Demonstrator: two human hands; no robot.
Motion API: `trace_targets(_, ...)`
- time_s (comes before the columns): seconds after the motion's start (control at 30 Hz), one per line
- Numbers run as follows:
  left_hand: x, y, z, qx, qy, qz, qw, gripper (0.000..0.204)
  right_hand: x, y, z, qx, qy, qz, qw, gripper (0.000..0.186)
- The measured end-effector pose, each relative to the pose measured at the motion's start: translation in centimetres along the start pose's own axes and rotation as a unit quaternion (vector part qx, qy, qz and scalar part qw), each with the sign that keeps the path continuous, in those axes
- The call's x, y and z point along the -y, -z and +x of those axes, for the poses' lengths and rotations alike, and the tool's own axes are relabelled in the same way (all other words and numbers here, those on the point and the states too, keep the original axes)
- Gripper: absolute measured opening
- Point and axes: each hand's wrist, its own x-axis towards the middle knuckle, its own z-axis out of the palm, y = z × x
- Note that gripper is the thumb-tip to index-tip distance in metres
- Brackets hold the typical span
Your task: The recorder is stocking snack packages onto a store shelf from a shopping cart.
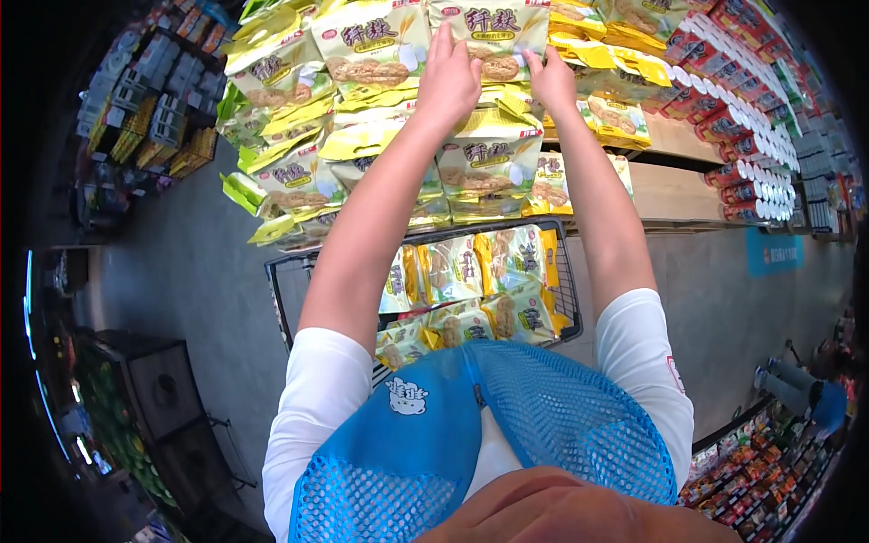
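At the top of the display, a pale green and yellow bag of cookies [493, 20] stands upright between my hands. My left hand [447, 80] lies on the front of its left side, fingers stretched out and thumb apart. My right hand [553, 86] is at the bag's right edge, the thumb in front and the other fingers partly hidden beside it. A matching cookie bag [489, 158] sits just below. More of these bags [290, 176] are stacked in rows to the left.
Against my front is a black wire shopping cart [570, 299] with several cookie packs [453, 270]. Wooden shelving [679, 195] and red cans with white lids [729, 127] continue on the right. A dark crate stand [167, 389] is at lower left; a person [806, 394] is far right.
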Motion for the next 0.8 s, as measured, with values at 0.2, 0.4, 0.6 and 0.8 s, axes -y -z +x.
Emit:
trace_targets(0.2, 0.4, 2.4, -0.7, 0.050, 0.064, -0.085, 0.993, 0.033, -4.0, 0.0, -2.4, -0.075, 0.004, 0.112, 0.991, 0.065)
trace_targets(0.4, -0.2, 12.3, -15.5, -0.141, 0.006, -0.200, 0.970, 0.014, -11.2, 4.7, -18.8, -0.133, -0.045, 0.120, 0.983, 0.036)
trace_targets(0.6, 2.3, 9.6, -41.6, 0.003, 0.348, -0.230, 0.909, 0.016, -18.8, 4.8, -40.3, 0.013, -0.257, 0.053, 0.965, 0.031)
trace_targets(0.8, 1.9, 7.4, -56.5, 0.046, 0.540, -0.334, 0.771, 0.019, -22.8, 2.9, -46.6, 0.060, -0.265, -0.046, 0.961, 0.038)
